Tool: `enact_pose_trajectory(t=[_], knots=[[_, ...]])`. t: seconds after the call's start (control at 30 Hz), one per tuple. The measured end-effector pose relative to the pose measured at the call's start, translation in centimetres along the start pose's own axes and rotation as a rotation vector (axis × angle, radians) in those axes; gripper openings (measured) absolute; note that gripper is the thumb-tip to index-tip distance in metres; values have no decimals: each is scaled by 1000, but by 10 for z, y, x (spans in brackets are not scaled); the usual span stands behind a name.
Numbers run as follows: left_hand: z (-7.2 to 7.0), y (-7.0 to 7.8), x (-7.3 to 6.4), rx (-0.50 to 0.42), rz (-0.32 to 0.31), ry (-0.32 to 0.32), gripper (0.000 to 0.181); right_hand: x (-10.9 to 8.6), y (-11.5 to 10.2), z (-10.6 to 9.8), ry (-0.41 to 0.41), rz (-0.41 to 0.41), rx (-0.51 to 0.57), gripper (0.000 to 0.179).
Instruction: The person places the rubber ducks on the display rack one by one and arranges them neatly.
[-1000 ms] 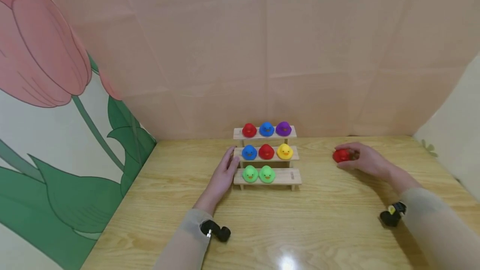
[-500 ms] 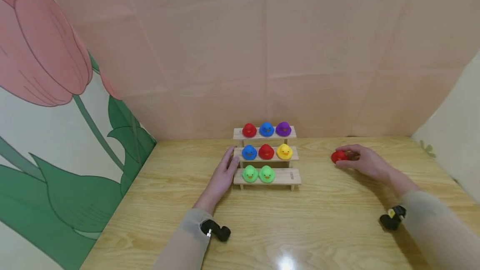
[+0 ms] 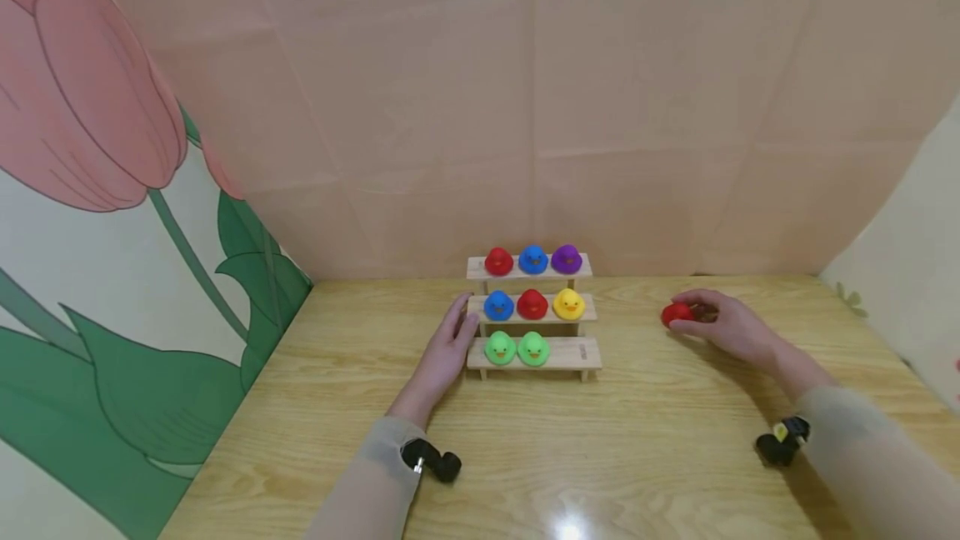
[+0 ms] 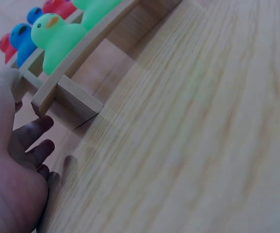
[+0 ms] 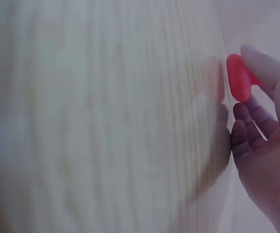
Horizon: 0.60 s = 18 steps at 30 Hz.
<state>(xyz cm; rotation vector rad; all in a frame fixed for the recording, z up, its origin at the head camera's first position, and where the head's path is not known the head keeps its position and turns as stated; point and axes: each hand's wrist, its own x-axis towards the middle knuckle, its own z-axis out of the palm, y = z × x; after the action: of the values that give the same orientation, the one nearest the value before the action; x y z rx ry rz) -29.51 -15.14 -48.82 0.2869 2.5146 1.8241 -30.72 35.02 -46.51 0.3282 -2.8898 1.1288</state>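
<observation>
A three-step wooden stand is on the table with rubber ducks on it. The top step carries a red duck, a blue one and a purple one. Blue, red and yellow ducks line the middle step, and two green ducks sit on the bottom one. My left hand holds the middle step's left end between thumb and index finger, other fingers loosely bent. Over at the right, my right hand pinches a red rubber duck, partly hidden by the fingers.
The wooden table meets a pink cloth-like backdrop close behind the stand. A tulip-patterned wall borders the left, a pale wall the right. Each wrist wears a small black camera mount.
My right hand has shifted slightly left, bringing the pinched red duck a little toward the stand. The left hand stays at the stand's left end.
</observation>
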Motion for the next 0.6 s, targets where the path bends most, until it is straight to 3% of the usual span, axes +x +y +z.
enact_pose_trajectory(t=[0.33,0.6], knots=[[0,3,0,18,0,1,66,-9,-18,6,66,-9,32,56],[-1,2,-1,-1,0,-4,68,-26,-50,11,69,-19,70,53]])
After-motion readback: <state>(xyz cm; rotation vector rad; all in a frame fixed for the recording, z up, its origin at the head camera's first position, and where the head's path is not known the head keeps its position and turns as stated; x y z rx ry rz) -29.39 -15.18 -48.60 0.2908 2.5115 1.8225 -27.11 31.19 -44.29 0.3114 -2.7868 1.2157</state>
